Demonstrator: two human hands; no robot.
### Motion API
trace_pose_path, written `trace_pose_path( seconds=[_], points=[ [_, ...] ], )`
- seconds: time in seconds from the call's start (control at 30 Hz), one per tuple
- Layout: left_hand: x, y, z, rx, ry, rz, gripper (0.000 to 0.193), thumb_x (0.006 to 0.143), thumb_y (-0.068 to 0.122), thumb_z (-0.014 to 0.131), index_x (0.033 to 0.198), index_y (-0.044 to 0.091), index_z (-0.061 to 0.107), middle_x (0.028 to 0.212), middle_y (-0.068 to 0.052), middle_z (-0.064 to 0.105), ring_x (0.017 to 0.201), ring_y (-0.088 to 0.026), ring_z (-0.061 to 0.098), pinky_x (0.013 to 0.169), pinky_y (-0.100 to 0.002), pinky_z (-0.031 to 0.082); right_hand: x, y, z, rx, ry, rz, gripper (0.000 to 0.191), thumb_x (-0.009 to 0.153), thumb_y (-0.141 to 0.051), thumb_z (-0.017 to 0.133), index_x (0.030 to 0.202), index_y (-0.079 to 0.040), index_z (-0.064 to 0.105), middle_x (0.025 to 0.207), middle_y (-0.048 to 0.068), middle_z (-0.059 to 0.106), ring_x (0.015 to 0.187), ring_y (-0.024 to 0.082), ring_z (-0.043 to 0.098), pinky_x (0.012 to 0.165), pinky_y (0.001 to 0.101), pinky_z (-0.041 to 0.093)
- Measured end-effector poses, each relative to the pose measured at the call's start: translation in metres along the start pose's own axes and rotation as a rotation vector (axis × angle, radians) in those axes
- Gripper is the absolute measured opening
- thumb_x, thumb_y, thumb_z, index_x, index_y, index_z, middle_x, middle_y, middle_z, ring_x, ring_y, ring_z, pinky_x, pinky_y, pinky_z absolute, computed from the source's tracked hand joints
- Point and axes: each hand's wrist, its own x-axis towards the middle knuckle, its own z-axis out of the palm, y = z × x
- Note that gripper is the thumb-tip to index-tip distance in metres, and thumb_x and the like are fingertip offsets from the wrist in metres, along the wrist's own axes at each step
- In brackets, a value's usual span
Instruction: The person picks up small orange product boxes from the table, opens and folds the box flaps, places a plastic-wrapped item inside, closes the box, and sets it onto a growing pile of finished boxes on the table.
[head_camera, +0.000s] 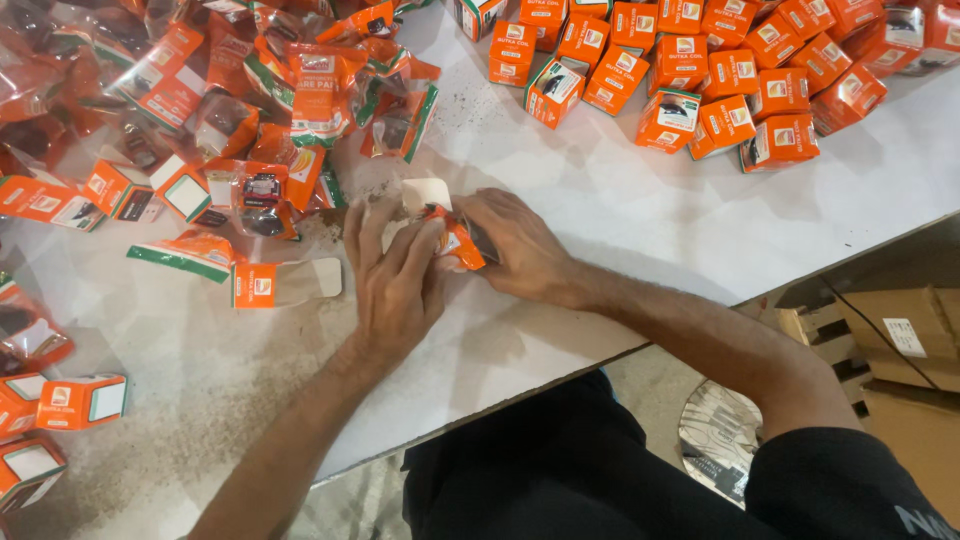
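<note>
My left hand (390, 275) and my right hand (520, 245) meet at the middle of a white table (640, 215). Together they grip a small orange carton (455, 240) with a white flap standing open above it. The left fingers press on the carton's left side, the right hand wraps it from the right. Part of the carton is hidden under my fingers. A flat orange and white carton blank (285, 283) lies just left of my left hand.
A heap of clear and orange plastic packets (250, 100) covers the far left. Several closed orange cartons (700, 70) stand in a cluster at the far right. More cartons (80, 400) sit at the near left. Cardboard boxes (900, 340) lie below the table edge.
</note>
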Motion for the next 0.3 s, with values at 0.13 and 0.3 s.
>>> trace_pose_path(
  seconds=[0.13, 0.3],
  points=[
    [-0.003, 0.011, -0.002, 0.062, 0.104, -0.078, 0.022, 0.100, 0.020, 0.067, 0.116, 0.006, 0.073, 0.150, -0.035, 0.036, 0.149, -0.056, 0.017, 0.120, -0.073, 0.013, 0.002, 0.002, 0.000, 0.010, -0.036, 0.056, 0.072, 0.068, -0.004, 0.079, 0.134, -0.006, 0.051, 0.120, 0.017, 0.063, 0.121, 0.041, 0.056, 0.104, 0.0495, 0.046],
    [0.003, -0.006, 0.013, -0.103, -0.072, -0.297, 0.021, 0.103, 0.021, 0.065, 0.115, 0.010, 0.078, 0.170, -0.029, 0.020, 0.162, -0.050, 0.009, 0.128, -0.071, 0.015, 0.000, 0.004, 0.006, 0.022, -0.014, 0.030, 0.071, 0.075, -0.017, 0.088, 0.135, -0.008, 0.050, 0.122, 0.016, 0.064, 0.121, 0.039, 0.056, 0.107, 0.0504, 0.044]
  ],
)
